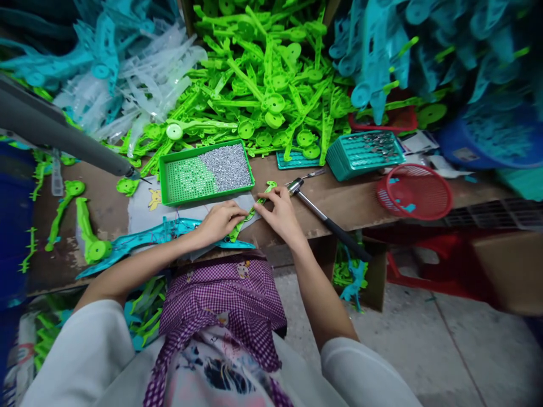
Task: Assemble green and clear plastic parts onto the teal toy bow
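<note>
A long green plastic part (250, 213) lies on a grey cloth (144, 209) at the front of the wooden table (352, 200). My left hand (220, 221) presses down on its lower end with curled fingers. My right hand (278, 210) pinches its upper end. Under my left wrist lies a teal plastic part (139, 242). A screwdriver with a black handle (326, 220) rests just right of my right hand.
A green tray (206, 172) holding small silver screws sits behind my hands. Heaps of green (263, 73), teal (382, 51) and clear (144, 79) plastic parts fill the back. A teal basket (365, 152) and a red basket (413, 192) stand right. A grey arm (59, 135) crosses the left.
</note>
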A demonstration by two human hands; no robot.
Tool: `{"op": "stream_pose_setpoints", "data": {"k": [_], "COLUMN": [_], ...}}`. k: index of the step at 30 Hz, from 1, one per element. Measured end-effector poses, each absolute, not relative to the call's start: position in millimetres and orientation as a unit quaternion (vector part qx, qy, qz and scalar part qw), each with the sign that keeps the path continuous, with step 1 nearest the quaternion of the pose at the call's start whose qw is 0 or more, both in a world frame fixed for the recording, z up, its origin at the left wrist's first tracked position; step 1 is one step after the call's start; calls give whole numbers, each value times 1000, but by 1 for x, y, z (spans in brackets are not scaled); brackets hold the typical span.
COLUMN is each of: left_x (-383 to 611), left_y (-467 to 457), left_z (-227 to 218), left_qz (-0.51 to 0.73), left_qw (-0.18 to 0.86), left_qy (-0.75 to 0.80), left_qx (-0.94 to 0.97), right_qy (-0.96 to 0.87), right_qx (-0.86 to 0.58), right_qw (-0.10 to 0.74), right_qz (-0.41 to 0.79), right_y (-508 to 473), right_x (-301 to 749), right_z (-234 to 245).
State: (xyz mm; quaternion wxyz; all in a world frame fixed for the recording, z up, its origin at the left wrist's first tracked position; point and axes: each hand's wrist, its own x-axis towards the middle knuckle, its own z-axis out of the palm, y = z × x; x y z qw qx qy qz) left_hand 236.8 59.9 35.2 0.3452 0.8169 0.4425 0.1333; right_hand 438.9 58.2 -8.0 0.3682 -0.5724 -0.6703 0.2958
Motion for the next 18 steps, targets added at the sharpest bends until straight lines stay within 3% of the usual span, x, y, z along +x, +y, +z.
{"op": "stream_pose_setpoints", "data": {"k": [11,18], "left_x": [233,236], "left_y": [63,40], "left_z": [27,37], "left_qz": [148,30], "left_qw": [368,180], "left_qy": [459,380], "left_qx": [795,907], "right_qy": [-676,-684], "right_qx": [-577,-583], "right_qw": [352,343], "right_qz": [292,272], "right_y": [55,53], "right_x": [435,431], "right_z": [-6,-5]}}
